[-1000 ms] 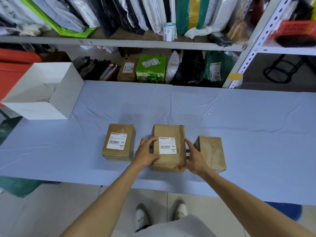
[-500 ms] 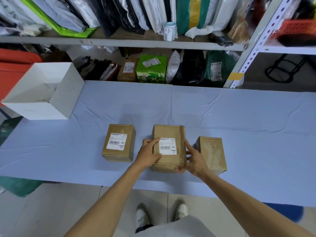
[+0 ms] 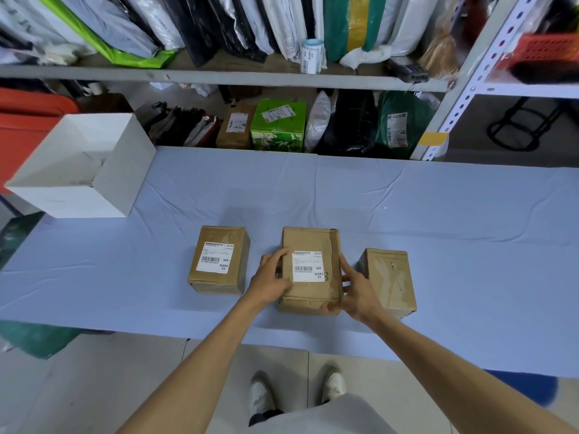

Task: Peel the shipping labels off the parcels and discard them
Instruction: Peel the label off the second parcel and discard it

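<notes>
Middle parcel – left hand, right hand gripping sides.

Three brown cardboard parcels are set in a row near the front edge of the blue-covered table. The left parcel carries a white shipping label with a barcode, stuck flat on its top. The middle parcel, the largest, bears a similar label, also flat. The right parcel is seen with a bare, scuffed top.
</notes>
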{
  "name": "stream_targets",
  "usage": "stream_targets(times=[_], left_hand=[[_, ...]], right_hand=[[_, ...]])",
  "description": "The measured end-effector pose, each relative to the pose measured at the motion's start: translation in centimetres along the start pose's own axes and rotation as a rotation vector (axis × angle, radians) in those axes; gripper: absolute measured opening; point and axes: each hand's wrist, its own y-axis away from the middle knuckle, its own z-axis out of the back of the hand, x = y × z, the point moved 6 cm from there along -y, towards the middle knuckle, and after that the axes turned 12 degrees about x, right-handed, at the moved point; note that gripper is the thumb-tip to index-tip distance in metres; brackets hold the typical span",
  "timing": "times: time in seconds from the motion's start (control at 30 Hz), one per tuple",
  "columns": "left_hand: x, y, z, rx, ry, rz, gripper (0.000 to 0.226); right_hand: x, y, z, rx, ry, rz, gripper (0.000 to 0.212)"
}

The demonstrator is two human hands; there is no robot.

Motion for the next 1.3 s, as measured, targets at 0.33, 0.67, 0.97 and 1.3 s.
stream_targets(times=[0.33,0.67,0.97,1.3], left_hand=[[-0.1,-0.8,-0.1,-0.026,-0.009,0.018,0.067],[-0.4,-0.2,0.0,-0.065,-0.059,-0.024,0.054],[-1.0,-0.8,0.6,-0.222,-0.071,-0.101,0.04],[-1.9,-1.3,0.7,-0.402,-0.179,-0.067,0.02]], right_hand=[[0.9,0.5,0.1,-0.003,0.016,0.035,0.116],[0.8,0.5,-0.1,0.016,-0.01,0.003,0.118],[0.9,0.7,0.1,0.015,0.001,0.011,0.118],[0.6,0.7,-0.1,0.038,-0.086,-0.024,0.121]])
